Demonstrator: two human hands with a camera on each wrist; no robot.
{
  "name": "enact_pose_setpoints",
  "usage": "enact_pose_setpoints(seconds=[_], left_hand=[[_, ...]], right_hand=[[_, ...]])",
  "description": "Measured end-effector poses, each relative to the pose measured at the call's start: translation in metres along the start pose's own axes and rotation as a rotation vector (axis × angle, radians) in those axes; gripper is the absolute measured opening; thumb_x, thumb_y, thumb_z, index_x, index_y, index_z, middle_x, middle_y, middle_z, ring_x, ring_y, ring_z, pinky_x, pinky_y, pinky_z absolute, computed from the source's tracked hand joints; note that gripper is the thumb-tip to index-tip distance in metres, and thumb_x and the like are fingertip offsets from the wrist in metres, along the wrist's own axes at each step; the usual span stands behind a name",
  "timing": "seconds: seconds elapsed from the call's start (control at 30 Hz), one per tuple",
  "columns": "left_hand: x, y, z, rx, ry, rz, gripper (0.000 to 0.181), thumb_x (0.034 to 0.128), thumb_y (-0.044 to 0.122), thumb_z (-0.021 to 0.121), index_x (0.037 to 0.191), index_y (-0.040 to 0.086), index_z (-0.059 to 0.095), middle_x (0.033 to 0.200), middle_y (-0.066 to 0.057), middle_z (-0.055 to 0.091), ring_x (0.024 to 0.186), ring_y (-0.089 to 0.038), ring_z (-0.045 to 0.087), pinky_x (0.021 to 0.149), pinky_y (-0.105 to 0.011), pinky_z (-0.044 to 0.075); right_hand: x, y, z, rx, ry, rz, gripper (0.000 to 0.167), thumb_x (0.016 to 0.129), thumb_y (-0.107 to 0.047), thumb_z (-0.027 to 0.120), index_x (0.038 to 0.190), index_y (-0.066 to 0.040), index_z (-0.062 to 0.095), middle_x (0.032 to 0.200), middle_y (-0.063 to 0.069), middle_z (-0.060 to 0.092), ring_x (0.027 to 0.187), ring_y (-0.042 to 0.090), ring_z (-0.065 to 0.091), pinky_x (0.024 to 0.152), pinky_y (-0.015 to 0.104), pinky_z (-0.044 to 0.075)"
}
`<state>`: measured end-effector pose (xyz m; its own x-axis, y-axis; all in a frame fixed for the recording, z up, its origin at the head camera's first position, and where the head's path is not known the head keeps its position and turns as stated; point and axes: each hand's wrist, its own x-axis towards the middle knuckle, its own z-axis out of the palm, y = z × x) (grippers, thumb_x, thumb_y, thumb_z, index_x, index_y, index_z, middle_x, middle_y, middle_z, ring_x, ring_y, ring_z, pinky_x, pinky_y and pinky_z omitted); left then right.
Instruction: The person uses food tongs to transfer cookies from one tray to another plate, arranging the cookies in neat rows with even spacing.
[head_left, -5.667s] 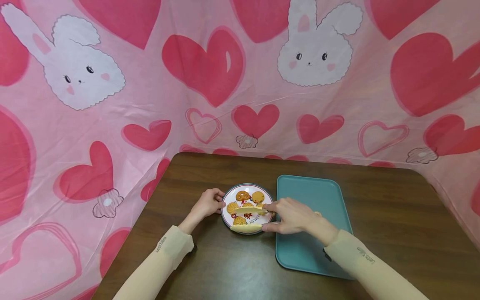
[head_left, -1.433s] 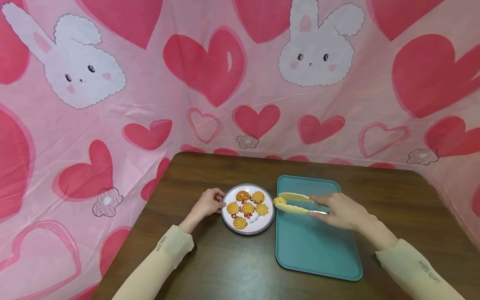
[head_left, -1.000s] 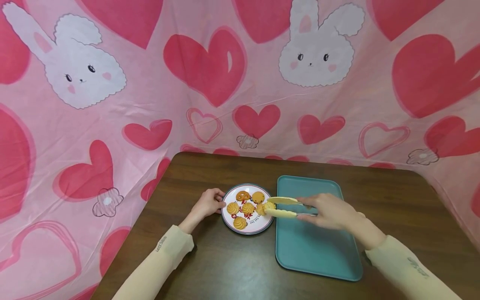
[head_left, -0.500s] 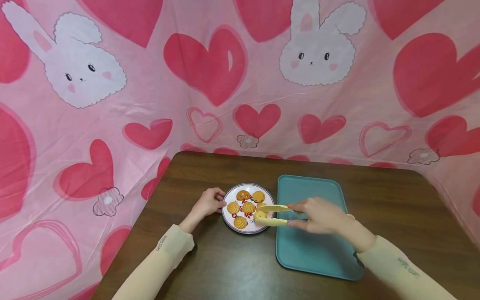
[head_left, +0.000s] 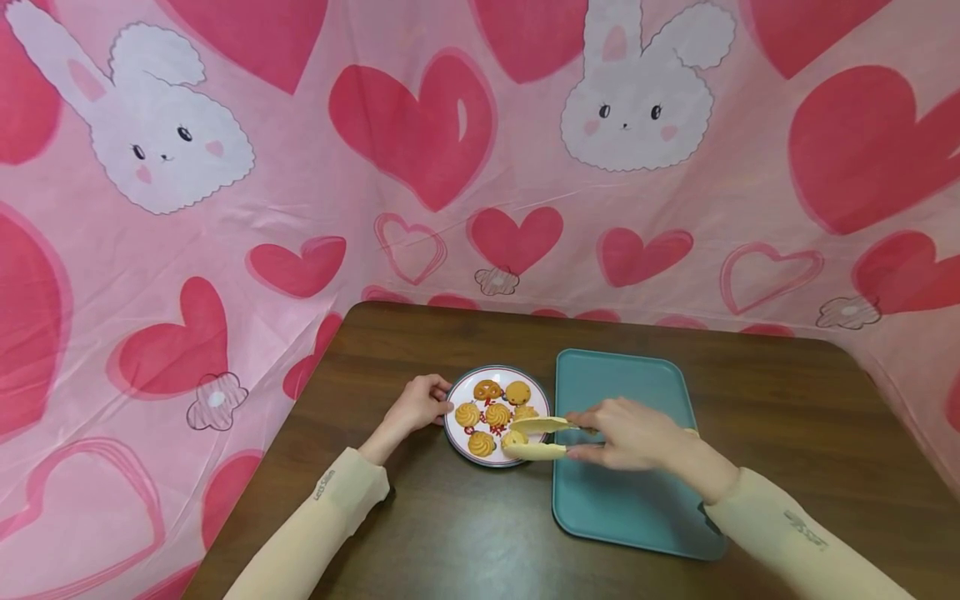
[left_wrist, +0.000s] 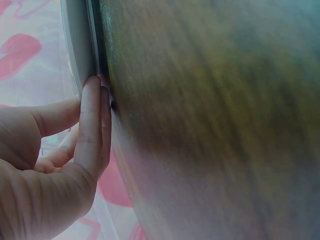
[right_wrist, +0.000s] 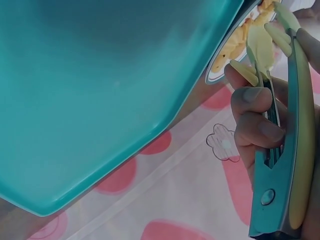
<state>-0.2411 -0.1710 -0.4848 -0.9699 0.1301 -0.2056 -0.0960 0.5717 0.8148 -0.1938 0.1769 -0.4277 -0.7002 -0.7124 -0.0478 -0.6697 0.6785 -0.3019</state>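
Observation:
At the left rim of a white plate (head_left: 465, 390), my left hand (head_left: 415, 407) pinches the edge; in the left wrist view its thumb and fingers meet the rim (left_wrist: 82, 45). My right hand (head_left: 630, 435) holds a pair of tongs (head_left: 536, 452) with pale yellow tips and metal arms. Those tips reach over the plate's right side, spread around a small pale yellow cookie (head_left: 513, 438). Whether they still squeeze it, I cannot tell. Several other cookies lie on the plate, among them a pretzel-shaped one (head_left: 488, 389) and a swirled one (head_left: 498, 415).
A teal rectangular tray (head_left: 622, 508) lies right of the plate, under my right hand. Both stand on a dark wooden table (head_left: 420, 533). A pink cloth with hearts and rabbits (head_left: 525, 167) hangs behind and at the left.
From the tray's left edge, my right hand has brought the tongs and the small cookie leftward and down onto the plate's lower right. My left hand stays at the rim.

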Motion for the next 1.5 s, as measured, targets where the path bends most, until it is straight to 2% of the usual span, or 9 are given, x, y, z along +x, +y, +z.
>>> enact_pose_setpoints(seconds=[0.37,0.7,1.5], left_hand=[[0.0,0.0,0.0,-0.004,-0.006,-0.016,0.026,0.089,0.0,0.073,0.113,-0.002,0.065,0.089,-0.011,0.06,0.069,-0.019,0.062,0.06,-0.032,0.06],[0.001,0.0,0.0,-0.004,-0.006,-0.016,0.025,0.0889,0.0,0.073,0.113,-0.002,0.066,0.089,-0.01,0.06,0.068,-0.018,0.062,0.059,-0.031,0.06],[0.0,-0.001,0.0,0.012,-0.001,-0.01,0.026,0.089,0.0,0.073,0.113,-0.003,0.065,0.089,-0.011,0.06,0.069,-0.019,0.062,0.059,-0.03,0.059]], right_hand=[[0.007,-0.004,0.0,0.006,-0.052,0.021,0.05,0.088,-0.047,0.072,0.123,-0.011,0.071,0.055,-0.013,0.032,0.046,0.004,0.023,0.042,0.023,0.02],[0.01,-0.004,-0.001,0.039,-0.095,0.05,0.053,0.088,-0.046,0.073,0.126,-0.009,0.069,0.052,-0.01,0.036,0.043,0.006,0.026,0.04,0.023,0.023],[0.012,-0.005,-0.003,0.025,-0.079,0.05,0.057,0.087,-0.049,0.072,0.127,-0.009,0.069,0.052,-0.011,0.027,0.044,0.006,0.02,0.04,0.023,0.019]])
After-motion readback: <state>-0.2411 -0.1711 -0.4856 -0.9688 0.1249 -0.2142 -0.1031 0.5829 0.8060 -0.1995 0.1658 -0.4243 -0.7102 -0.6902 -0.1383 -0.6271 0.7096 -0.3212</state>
